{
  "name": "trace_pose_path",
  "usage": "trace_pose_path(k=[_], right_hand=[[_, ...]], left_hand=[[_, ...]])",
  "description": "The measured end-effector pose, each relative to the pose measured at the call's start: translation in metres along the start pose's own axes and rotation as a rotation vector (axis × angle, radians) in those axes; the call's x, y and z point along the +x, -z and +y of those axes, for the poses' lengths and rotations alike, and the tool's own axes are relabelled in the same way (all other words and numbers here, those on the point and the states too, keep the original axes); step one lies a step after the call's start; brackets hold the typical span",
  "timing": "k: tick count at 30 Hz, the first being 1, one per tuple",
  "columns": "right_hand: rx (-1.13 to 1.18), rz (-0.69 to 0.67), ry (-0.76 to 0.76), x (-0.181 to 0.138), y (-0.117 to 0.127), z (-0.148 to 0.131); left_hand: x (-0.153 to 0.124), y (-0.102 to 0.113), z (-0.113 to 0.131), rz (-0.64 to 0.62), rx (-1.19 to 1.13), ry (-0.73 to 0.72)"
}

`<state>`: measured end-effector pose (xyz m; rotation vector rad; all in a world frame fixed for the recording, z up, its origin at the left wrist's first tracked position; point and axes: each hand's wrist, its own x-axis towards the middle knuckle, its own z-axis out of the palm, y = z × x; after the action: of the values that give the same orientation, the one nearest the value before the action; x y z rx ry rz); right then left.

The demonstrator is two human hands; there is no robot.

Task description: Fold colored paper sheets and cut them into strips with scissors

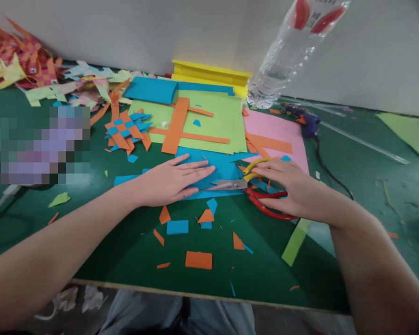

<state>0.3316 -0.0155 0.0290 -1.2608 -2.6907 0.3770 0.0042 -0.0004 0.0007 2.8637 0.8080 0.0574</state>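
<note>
My left hand (174, 180) lies flat with its fingers stretched out on a blue paper sheet (219, 164) on the green table (132, 251). My right hand (289, 188) rests over the handles of the scissors (261, 194), which have one yellow and one red loop; its fingers curl onto them. The scissors' metal blades (226, 185) point left toward my left fingertips and lie on the blue sheet.
Behind the blue sheet lie light green, pink and yellow papers with orange strips (176, 124). A woven orange-and-blue piece (127, 131) sits at left. A clear plastic bottle (286, 51) stands at the back, a glue gun (305, 120) at right. Paper scraps litter the front.
</note>
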Motion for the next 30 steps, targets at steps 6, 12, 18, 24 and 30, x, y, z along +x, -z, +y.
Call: trace_pose_path(k=[6,12,18,24,30], right_hand=[[-0.002,0.005,0.018,-0.001,-0.001,0.001],[-0.01,0.0,0.007,0.002,0.001,-0.002],[0.009,0.0,-0.019,0.003,0.001,-0.002],[0.01,-0.02,-0.04,0.003,0.002,-0.004],[0.033,-0.007,-0.035,0.003,0.002,-0.004]], left_hand=[[0.0,0.0,0.0,-0.005,0.003,0.006],[0.0,-0.001,0.002,0.06,-0.005,-0.012],[-0.004,0.008,-0.002,0.17,-0.011,-0.036],[-0.013,0.011,-0.02,0.107,0.026,-0.046],[-0.014,0.007,-0.02,0.108,0.015,0.03]])
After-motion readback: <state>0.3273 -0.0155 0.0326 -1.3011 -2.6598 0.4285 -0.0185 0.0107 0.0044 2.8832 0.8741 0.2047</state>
